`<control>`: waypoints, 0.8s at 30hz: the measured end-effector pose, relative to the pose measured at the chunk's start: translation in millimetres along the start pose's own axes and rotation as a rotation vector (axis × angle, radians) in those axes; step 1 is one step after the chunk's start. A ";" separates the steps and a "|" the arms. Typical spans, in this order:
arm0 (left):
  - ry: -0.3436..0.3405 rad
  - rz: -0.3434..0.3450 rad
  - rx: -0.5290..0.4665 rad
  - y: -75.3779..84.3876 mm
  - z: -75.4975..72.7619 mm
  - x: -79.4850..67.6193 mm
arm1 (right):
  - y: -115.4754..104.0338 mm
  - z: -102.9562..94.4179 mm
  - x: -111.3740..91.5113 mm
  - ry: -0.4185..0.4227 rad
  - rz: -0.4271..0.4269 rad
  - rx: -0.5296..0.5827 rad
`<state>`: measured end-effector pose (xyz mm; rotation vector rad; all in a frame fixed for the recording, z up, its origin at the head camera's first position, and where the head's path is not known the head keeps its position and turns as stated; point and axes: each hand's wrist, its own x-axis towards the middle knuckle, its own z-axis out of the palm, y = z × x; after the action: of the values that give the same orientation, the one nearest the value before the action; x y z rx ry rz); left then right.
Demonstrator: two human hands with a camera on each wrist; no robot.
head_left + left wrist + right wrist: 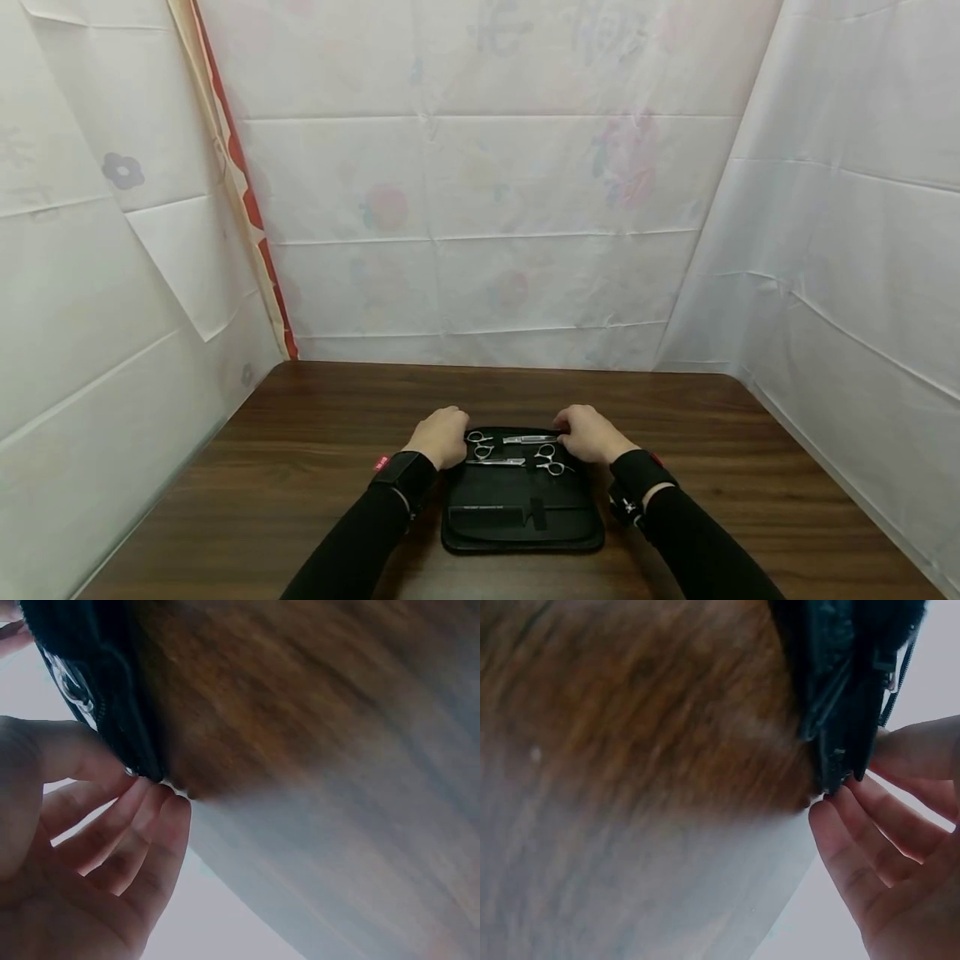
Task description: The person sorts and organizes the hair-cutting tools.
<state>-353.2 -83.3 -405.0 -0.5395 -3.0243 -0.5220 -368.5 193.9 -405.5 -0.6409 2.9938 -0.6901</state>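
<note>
Black, round-cornered zip case (522, 488), leather-like: one, on the brown wood-grain table (315, 483), between my hands, inside facing up. Contents: silver metal scissors (512, 462), two pairs as far as I can tell, across the far half; one flat, black, comb-like piece (482, 516) in the near half.

My left hand (441, 436): fingers bent partway, thumb and fingertips pinching the far left corner, parted only by the case's edge. My right hand (588, 433): likewise, pinching the far right corner.

Handling note, my judgement: I should give both corners equal, light pressure and move both hands together, keeping the scissors from sliding, the corners from twisting and my fingertips off the zip teeth.
</note>
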 end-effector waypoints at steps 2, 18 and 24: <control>0.002 -0.001 0.008 1.2 0.9 1.2 | 1.1 1.2 1.6 0.000 0.009 -0.014; 0.002 -0.016 0.156 9.4 4.2 6.2 | 6.6 0.2 4.9 -0.010 -0.003 -0.063; -0.003 -0.013 0.170 10.0 5.7 6.3 | 2.5 -1.1 6.4 -0.041 0.032 -0.072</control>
<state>-355.5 -70.5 -406.7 -0.5113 -3.0376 -0.2616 -375.4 193.9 -405.0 -0.6010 2.9961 -0.5635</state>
